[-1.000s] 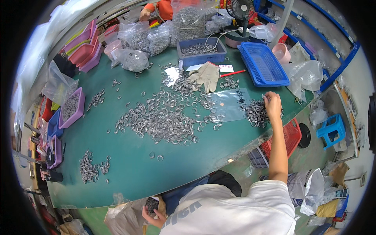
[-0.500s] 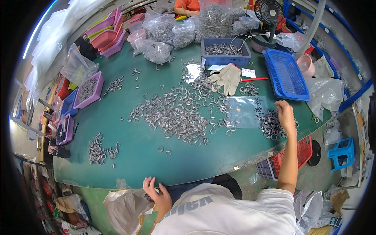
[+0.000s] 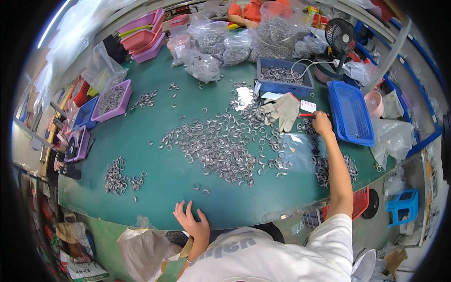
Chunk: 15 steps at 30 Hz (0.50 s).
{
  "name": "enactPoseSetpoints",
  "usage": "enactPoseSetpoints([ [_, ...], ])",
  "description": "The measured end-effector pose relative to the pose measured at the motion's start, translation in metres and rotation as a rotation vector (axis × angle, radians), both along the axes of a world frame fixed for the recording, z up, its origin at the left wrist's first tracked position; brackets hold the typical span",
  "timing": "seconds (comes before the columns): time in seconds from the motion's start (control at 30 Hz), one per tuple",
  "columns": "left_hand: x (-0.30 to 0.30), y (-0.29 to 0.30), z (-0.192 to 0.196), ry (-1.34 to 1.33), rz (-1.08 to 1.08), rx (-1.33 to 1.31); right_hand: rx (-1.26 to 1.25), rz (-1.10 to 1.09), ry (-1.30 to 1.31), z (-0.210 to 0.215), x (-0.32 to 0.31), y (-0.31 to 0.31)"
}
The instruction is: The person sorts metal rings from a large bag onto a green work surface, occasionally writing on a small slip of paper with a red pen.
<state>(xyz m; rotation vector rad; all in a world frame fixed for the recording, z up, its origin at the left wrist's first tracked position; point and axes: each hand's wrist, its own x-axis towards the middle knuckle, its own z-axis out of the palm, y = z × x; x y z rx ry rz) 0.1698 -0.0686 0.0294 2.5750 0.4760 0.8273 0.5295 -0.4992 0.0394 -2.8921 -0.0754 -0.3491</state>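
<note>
My right hand (image 3: pixel 322 124) reaches across the table with fingers curled round the middle of a red pen (image 3: pixel 306 115). The pen lies beside a white work glove (image 3: pixel 284 112) and a white paper slip (image 3: pixel 308 105). Just below that hand is a small cluster of metal rings (image 3: pixel 301 127). My right forearm crosses a clear plastic bag (image 3: pixel 296 152) and partly hides a dark ring pile (image 3: pixel 350 169). At the near table edge, my left hand (image 3: pixel 193 223) rests with fingers spread and nothing in them. A large spread of grey metal rings (image 3: pixel 221 152) covers the middle.
A blue basket (image 3: pixel 350 113) stands at the right, a blue-grey bin of rings (image 3: pixel 285 84) behind the glove. Bags of rings (image 3: pixel 277 42) line the back, near a fan (image 3: pixel 340 35) and a person in orange (image 3: pixel 244 13). A purple tray (image 3: pixel 112 101) is at left.
My right hand has moved from the right-hand ring pile up to the red pen. My left hand has come forward onto the table edge. The whole view has shifted slightly.
</note>
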Motion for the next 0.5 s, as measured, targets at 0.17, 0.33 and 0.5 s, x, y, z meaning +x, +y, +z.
enactPoseSetpoints([
  [0.17,-0.002,0.003,-0.001,-0.014,0.027,-0.007,-0.357,-0.039,0.115,0.001,0.041,0.002],
  [0.33,-0.001,0.003,-0.002,0.001,0.031,-0.011,-0.584,0.112,0.084,0.002,0.051,-0.001],
  [0.5,0.000,0.002,-0.001,0.016,0.034,0.003,-0.394,0.251,-0.078,0.005,0.053,-0.006],
])
